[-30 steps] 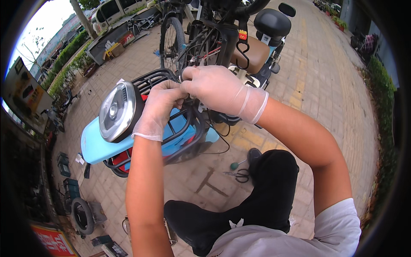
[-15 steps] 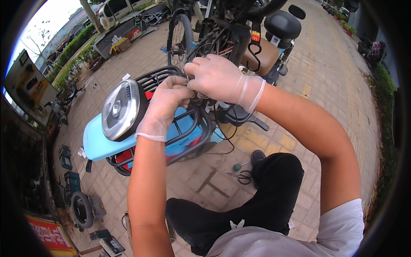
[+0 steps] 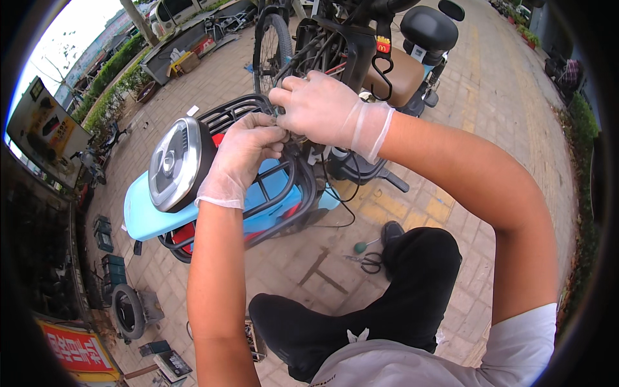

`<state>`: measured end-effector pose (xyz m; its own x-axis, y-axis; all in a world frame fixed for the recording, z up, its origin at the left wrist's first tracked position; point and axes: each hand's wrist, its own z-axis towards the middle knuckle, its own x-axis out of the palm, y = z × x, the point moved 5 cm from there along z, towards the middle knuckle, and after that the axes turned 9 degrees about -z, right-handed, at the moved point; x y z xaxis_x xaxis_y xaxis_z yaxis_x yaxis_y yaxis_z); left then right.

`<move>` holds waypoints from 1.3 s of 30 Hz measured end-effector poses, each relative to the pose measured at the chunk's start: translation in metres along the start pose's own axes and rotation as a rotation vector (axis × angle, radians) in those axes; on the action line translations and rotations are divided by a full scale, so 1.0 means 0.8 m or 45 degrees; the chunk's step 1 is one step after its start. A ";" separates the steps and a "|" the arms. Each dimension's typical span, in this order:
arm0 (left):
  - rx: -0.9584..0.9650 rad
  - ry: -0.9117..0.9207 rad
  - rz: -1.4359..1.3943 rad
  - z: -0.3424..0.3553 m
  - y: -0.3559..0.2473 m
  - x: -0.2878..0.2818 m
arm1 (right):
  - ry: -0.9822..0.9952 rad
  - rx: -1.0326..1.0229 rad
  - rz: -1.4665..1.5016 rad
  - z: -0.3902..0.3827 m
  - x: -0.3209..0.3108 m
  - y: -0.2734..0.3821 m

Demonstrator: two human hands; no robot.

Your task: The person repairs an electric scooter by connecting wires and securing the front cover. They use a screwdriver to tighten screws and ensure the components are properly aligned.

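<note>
My left hand (image 3: 248, 148) and my right hand (image 3: 319, 109), both in translucent gloves, meet at the front of a scooter, fingertips pinched among wiring beside the black tube rack (image 3: 284, 180); what they hold is hidden. Left of them, a round-cornered chrome headlamp (image 3: 169, 166) rests on a light-blue body panel (image 3: 142, 209) in that rack. Black cables (image 3: 309, 55) run behind my right hand, and a black hook (image 3: 382, 74) hangs above it. A dangling wire loop and a handlebar grip (image 3: 393, 182) show below it.
A bicycle wheel (image 3: 280, 42), brown seat (image 3: 393, 90) and black top box (image 3: 429, 29) stand beyond. On the paving near my foot lie a green-handled screwdriver (image 3: 361, 247) and scissors (image 3: 372, 262). Toolboxes (image 3: 113, 274), a loose wheel (image 3: 127, 306) and a red sign (image 3: 74, 348) are at lower left.
Both hands stay together at the wiring, shifting slightly upward in the picture. My right forearm has swung a little outward, and the handlebar grip below it has come into sight.
</note>
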<state>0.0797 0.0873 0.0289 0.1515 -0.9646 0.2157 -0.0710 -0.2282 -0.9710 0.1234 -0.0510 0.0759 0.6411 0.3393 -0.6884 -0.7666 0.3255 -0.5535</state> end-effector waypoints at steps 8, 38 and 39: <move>0.036 -0.001 0.001 0.001 -0.003 0.001 | 0.104 0.029 -0.023 0.004 -0.005 -0.002; 1.361 -0.379 1.899 -0.052 -0.009 0.041 | 0.186 0.128 0.068 0.008 -0.004 -0.003; 1.362 -0.384 1.929 -0.049 -0.008 0.040 | 0.188 0.135 0.066 0.009 -0.004 -0.004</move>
<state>0.0462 0.0528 0.0463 0.7127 -0.1642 -0.6820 0.2531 0.9669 0.0317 0.1239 -0.0466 0.0829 0.5827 0.2275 -0.7802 -0.7853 0.4046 -0.4686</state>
